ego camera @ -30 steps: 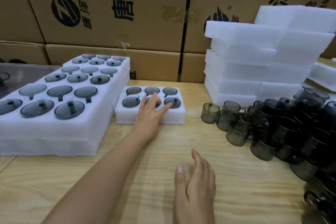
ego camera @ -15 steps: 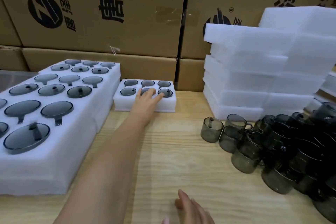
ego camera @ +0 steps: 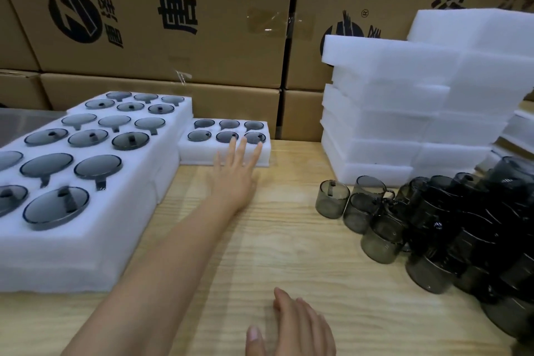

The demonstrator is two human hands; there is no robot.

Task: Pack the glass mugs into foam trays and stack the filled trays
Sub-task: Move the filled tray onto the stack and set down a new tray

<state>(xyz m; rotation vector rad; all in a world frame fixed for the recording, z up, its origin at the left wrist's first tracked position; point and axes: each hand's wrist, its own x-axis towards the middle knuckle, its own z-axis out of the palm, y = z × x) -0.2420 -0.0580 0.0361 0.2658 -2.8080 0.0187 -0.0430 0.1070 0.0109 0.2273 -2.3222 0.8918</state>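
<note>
Since half a second ago my left hand (ego camera: 234,173) has slid the small foam tray (ego camera: 199,154) further back across the wooden table (ego camera: 289,254), so it now sits near the cardboard boxes (ego camera: 173,23) at the rear, and my right hand (ego camera: 300,329) has come up more fully into the bottom of the view. The left arm reaches forward with the hand held wide: its fingers (ego camera: 244,143) are straight and spread, their tips on the tray's near edge and top beside the front row of pockets. They curl round nothing. All six pockets in that tray hold smoky glass mugs (ego camera: 199,135). The tray lies just beside the right end of the large block of filled trays (ego camera: 86,246), whose mugs also sit down in their pockets. My right hand lies flat and relaxed, low over the table at the near edge; it holds nothing and is well apart from the tray. I cannot tell whether its palm touches the wood. To my right, the loose mugs (ego camera: 433,220) stand crowded together on the table, clear of both hands. Behind them the empty white foam trays (ego camera: 390,113) are stacked high.
</note>
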